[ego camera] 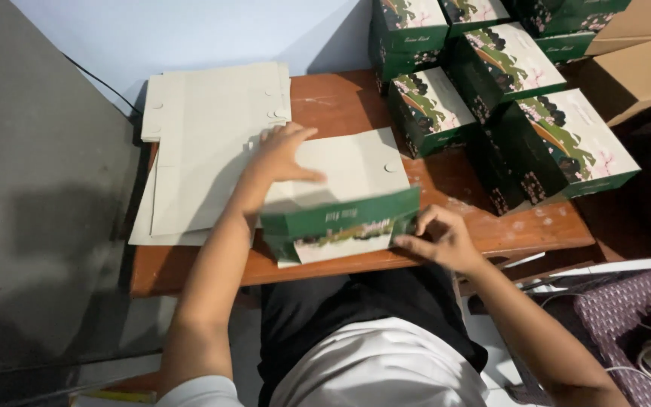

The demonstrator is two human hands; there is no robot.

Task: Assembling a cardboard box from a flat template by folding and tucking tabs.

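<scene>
We see one wooden table (pixel 446 181), reddish-brown and scuffed, and we take it as our landmark. Left of the table runs a grey concrete floor (pixel 39 188); behind its far edge stands a pale blue wall (pixel 190 30) with a thin black cable (pixel 99 79) running down it.

On the far right end of the table and past it we count at least seven assembled green boxes (pixel 559 143) with flower-printed lids, piled close together; more may be cut off at the top edge. Two plain brown cartons (pixel 642 71) sit beyond the table's right end. On the table's left part lies one stack of flat, unfolded cardboard blanks (pixel 205 143), grey side up; we cannot count the sheets. Below the table's right corner there is one purple woven seat (pixel 612 316).

At the table's near edge, in the middle, one box blank (pixel 340 211) is half folded, its green printed wall raised toward us and its grey panel lying flat.

Our left hand (pixel 284 154) rests on that grey panel, fingers spread and nearly flat, pressing down without gripping. Our right hand (pixel 442 237) pinches the right end of the green wall, fingers curled around its edge.
</scene>
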